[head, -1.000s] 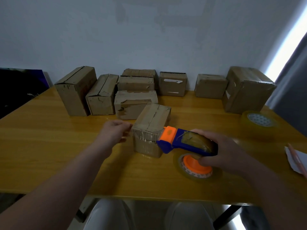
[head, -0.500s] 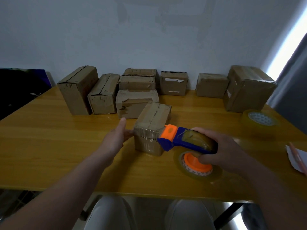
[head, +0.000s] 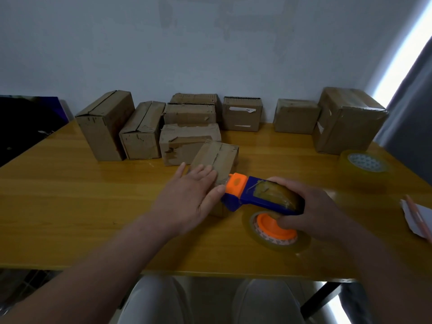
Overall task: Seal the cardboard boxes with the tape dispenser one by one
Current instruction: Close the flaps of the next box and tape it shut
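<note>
A small cardboard box (head: pixel 218 156) stands near the middle of the yellow table (head: pixel 70 202), its top seam running away from me. My left hand (head: pixel 189 197) lies flat over the box's near top edge, fingers straight. My right hand (head: pixel 311 206) grips the blue and orange tape dispenser (head: pixel 252 195), whose orange nose touches the box's near right corner. The dispenser's tape roll (head: pixel 275 232) hangs just over the table under my right hand.
Several more cardboard boxes (head: pixel 187 141) line the far side of the table along the wall, the biggest (head: pixel 346 122) at the right. A spare tape roll (head: pixel 364 167) lies at the right. Paper and a pencil (head: pixel 418 218) sit at the right edge.
My left hand moved from beside the box's left face onto its near top edge and spread flat. The dispenser and my right hand stayed almost in place.
</note>
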Tool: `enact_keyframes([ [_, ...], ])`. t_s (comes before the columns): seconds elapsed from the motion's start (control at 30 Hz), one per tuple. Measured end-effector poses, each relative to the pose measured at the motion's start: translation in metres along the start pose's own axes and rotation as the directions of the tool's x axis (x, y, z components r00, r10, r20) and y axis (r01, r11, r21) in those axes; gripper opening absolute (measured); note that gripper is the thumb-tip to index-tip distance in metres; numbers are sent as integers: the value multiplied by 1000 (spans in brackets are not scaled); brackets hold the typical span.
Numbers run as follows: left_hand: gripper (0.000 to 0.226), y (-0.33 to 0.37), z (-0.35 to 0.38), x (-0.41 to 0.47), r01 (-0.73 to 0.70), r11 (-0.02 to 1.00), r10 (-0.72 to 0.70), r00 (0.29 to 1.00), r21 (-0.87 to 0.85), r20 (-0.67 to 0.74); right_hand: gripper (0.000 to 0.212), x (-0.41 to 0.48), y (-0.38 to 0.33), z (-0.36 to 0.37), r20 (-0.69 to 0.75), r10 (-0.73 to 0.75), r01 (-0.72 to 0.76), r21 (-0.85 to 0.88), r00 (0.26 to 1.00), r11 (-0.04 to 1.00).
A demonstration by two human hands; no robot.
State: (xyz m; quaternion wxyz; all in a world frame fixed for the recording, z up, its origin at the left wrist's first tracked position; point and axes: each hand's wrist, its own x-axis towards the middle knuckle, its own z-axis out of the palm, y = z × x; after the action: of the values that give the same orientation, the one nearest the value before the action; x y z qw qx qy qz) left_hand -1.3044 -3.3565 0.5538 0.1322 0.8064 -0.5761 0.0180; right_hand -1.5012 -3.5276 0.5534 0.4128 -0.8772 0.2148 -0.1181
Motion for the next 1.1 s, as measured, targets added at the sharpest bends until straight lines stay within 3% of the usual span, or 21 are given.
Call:
enact_keyframes([
  [0.2, 109, 0, -2, 3, -80, 996, 82, 995, -34, 62, 80, 0, 0, 3, -27, -20, 20, -5, 999, 1000],
  [0.47, 88, -1, -6, 5, -70, 996, 73, 995, -46, 62, 81, -13, -1, -24, 16, -14, 15, -52, 1000, 999],
  [0.8, 82, -3, -4, 6, -65, 995, 66, 998, -81, 10, 79, -18, -6, -36, 119, 115, -80, -267, 986, 960],
  [1.0, 81, -5, -8, 7, -99, 994, 103, 990, -52, 96, 76, 19, -32, -20, 207, 219, -143, -329, 954, 933],
  [1.1, 70, -5, -9, 7, -84, 996, 86, 986, -21, 146, 75, 29, -38, -21, 240, 241, -157, -323, 940, 933],
])
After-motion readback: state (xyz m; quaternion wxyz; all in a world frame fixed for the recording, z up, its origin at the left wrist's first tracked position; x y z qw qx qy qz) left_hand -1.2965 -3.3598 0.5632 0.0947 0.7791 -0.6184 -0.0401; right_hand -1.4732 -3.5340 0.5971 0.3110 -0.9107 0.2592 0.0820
